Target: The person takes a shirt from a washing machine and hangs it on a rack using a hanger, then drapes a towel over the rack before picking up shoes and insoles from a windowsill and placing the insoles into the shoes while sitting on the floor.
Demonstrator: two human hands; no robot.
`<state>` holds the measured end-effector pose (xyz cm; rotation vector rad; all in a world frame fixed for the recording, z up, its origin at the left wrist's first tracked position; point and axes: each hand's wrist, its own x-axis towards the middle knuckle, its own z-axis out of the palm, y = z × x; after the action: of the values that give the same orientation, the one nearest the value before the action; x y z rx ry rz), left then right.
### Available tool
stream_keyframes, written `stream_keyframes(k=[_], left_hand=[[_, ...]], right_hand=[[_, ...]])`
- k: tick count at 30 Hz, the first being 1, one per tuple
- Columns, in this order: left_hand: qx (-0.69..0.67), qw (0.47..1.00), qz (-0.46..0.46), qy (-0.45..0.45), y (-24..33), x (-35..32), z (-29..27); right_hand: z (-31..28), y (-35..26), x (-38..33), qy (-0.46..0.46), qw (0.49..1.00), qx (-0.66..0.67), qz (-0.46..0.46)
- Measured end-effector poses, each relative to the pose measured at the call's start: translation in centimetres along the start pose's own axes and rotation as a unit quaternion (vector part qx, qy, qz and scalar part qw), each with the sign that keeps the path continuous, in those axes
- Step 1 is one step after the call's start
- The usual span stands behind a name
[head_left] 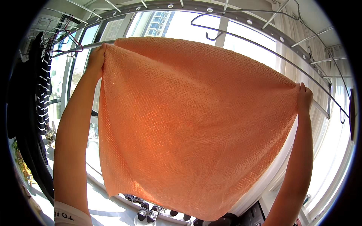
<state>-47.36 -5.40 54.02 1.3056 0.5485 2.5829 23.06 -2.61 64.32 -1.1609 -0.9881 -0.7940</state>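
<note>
An orange textured towel (pixel 196 124) is spread wide in front of me and drapes over a metal rod (pixel 90 46). My left hand (pixel 97 59) is closed on its upper left corner, right beside the rod. At the upper right corner, my right hand (pixel 304 98) grips the cloth with fingers wrapped round its edge. The rod's other end (pixel 320 110) sticks out past my right hand. Below the hands the towel hangs in soft folds, and its lower edge reaches near the bottom of the view. Most of the rod is hidden behind the cloth.
Overhead runs a metal rack (pixel 169 6) with a large wire hanger (pixel 264 45). Dark clothes (pixel 26 98) and a striped garment (pixel 43 90) hang at the left. Shoes (pixel 148 213) stand on the floor below. Windows (pixel 166 26) and pale curtains (pixel 298 52) lie behind.
</note>
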Motion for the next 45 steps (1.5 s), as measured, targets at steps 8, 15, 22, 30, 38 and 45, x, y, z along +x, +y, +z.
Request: stream_keyframes(k=[8,15,22,30,38,45], left_hand=[[0.139,0.990,-0.017,0.019,2.9,7.6,1.4],[0.343,0.930,0.067,0.116,-1.3,4.9,0.9],[0.218,0.976,0.014,0.025,-4.0,6.5,-3.8],[0.149,0.986,-0.067,-0.042,-7.8,3.6,-3.6],[0.095,0.927,-0.269,-0.244,-12.4,-10.6,-12.2],[0.190,0.891,-0.337,-0.239,-16.0,-15.2,-16.8]], right_hand=[[0.4,-4.0,3.2,0.002,0.982,-0.191,0.010],[1.1,-3.3,-1.5,0.175,0.980,-0.089,0.035],[1.4,-0.6,-3.3,0.046,0.991,0.126,0.015],[2.0,-2.7,-7.1,0.144,0.989,-0.016,-0.012],[0.2,4.8,-26.0,-0.299,0.836,0.390,0.244],[-0.5,8.8,-33.7,-0.399,0.704,0.466,0.359]])
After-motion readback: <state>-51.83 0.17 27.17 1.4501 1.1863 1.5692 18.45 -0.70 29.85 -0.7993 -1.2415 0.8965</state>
